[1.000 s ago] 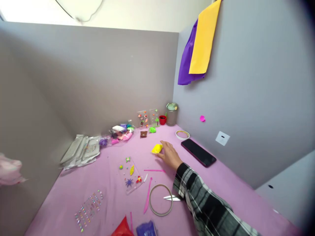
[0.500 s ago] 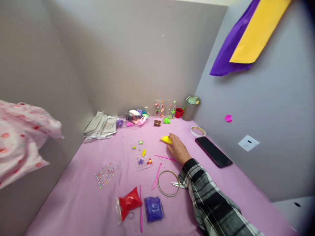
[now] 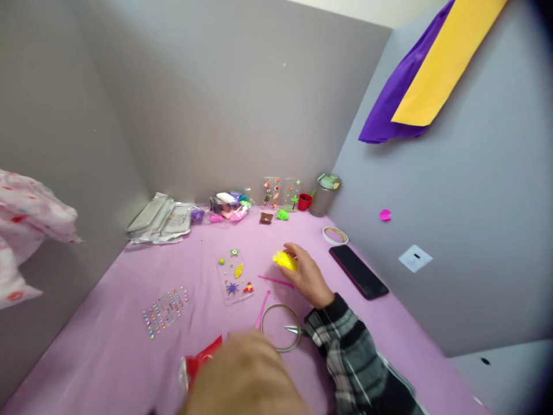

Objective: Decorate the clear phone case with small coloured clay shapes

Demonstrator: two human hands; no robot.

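Note:
My right hand is shut around a lump of yellow modelling clay, held just above the pink table cover. Below it lie a thin pink stick, a pink clay tool, a thin ring of tape and scissor blades. My left hand is a blur at the bottom of the view, over a red packet, and its fingers cannot be made out. To the left of my right hand lies a clear plastic sheet bearing small clay shapes.
A black phone lies along the right grey wall. Against the back wall stand a bag of clay packs, a red cup and a bottle. Rhinestone stickers lie at left, and a spotted cloth intrudes there.
My right hand has closed on the yellow clay and lifted it off the table. My left hand has entered at the bottom, hiding the blue packet and part of the red one.

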